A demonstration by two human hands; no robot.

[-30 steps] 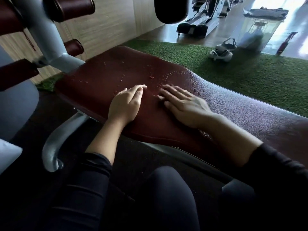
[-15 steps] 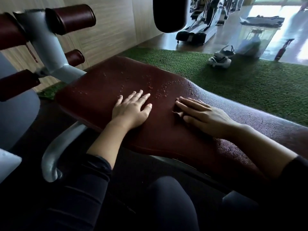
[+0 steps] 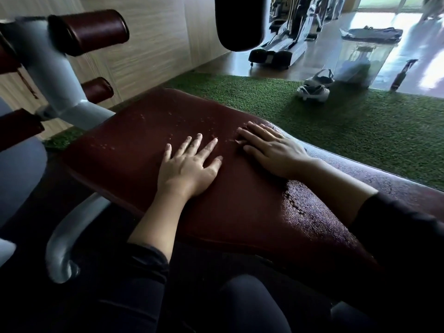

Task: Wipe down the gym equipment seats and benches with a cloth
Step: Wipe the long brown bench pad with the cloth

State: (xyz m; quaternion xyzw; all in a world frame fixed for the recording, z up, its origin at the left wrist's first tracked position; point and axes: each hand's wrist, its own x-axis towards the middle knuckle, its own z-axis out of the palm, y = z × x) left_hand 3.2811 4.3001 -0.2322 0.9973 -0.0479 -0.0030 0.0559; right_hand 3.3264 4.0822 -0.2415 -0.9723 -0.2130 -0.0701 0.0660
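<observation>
A dark red padded bench [image 3: 134, 145] runs from the middle left to the right edge of the head view. Small droplets or flakes dot its top near the fingertips, and its right part looks wet and shiny. My left hand [image 3: 189, 164] lies flat on the pad with fingers spread, holding nothing. My right hand [image 3: 271, 147] lies flat beside it to the right, fingers together and pointing left, also holding nothing. No cloth shows in view.
A grey metal frame [image 3: 55, 75] with dark red roller pads [image 3: 89, 30] rises at the left, and a curved grey handle [image 3: 64, 236] sits below the bench. Green turf [image 3: 336, 126] lies behind, with sandals [image 3: 314, 87], a clear bin [image 3: 362, 56] and other machines beyond.
My right hand slid forward and left over the pad toward the droplets. My left hand's fingers stayed spread and shifted slightly. The view tilted a little.
</observation>
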